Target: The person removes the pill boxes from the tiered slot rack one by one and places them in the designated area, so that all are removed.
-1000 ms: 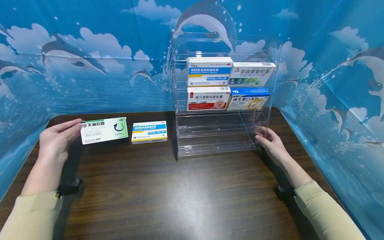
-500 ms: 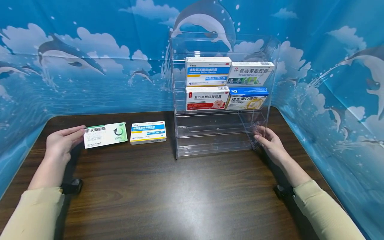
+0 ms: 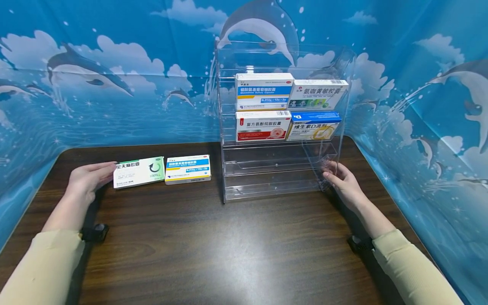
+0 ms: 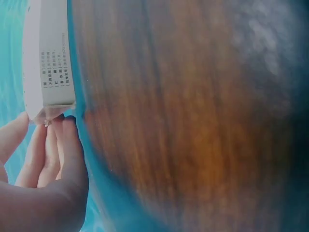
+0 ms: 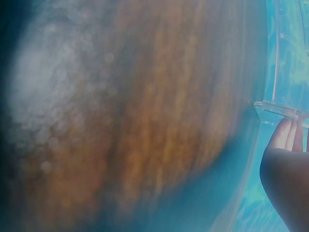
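My left hand (image 3: pixel 84 180) pinches the left end of a white and green medicine box (image 3: pixel 139 173), thumb on one side and fingers on the other in the left wrist view, where the box (image 4: pixel 58 63) shows a printed edge. Its right end comes right up against a white, blue and yellow medicine box (image 3: pixel 187 169) lying face up on the table. To the right stands a clear acrylic display rack (image 3: pixel 276 192). My right hand (image 3: pixel 345 182) holds the rack's lower right side; in the right wrist view its fingers (image 5: pixel 281 133) meet the clear panel's edge.
The rack's upper tiers hold a blue and white box (image 3: pixel 264 92), a white and green box (image 3: pixel 318 94), a red and white box (image 3: pixel 263 126) and a blue and yellow box (image 3: pixel 314 127). A dolphin-print curtain (image 3: pixel 133 106) encloses the dark wooden table (image 3: pixel 228 245).
My left hand has brought the white and green box down and rightward, up to the blue and yellow one on the table. My right hand keeps its place on the rack.
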Demonstrator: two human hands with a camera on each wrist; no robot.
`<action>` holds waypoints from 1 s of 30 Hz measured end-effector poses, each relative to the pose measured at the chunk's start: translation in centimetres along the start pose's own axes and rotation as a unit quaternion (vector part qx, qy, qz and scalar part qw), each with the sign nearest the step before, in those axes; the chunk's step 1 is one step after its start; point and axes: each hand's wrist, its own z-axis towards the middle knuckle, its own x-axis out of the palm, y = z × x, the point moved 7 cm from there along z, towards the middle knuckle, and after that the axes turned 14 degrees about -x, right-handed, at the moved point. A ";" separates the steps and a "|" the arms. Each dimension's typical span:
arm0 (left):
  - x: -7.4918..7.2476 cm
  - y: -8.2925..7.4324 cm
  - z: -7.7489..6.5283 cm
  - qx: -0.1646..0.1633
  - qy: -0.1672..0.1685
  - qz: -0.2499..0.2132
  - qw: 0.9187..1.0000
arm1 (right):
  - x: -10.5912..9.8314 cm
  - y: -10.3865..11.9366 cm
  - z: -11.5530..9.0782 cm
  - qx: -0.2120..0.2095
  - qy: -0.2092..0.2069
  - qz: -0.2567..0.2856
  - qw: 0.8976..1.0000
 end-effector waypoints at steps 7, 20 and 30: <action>0.0 0.1 0.2 -0.001 0.008 -0.003 1.000 | 0.0 -0.1 0.0 -0.001 0.000 -0.006 1.000; 0.1 -0.7 0.8 0.028 -0.101 0.225 0.969 | -0.1 -0.1 0.0 -0.003 -0.001 -0.007 1.000; 0.4 -1.2 1.3 0.031 -0.110 0.226 0.967 | 0.0 0.0 0.1 -0.003 -0.008 -0.010 1.000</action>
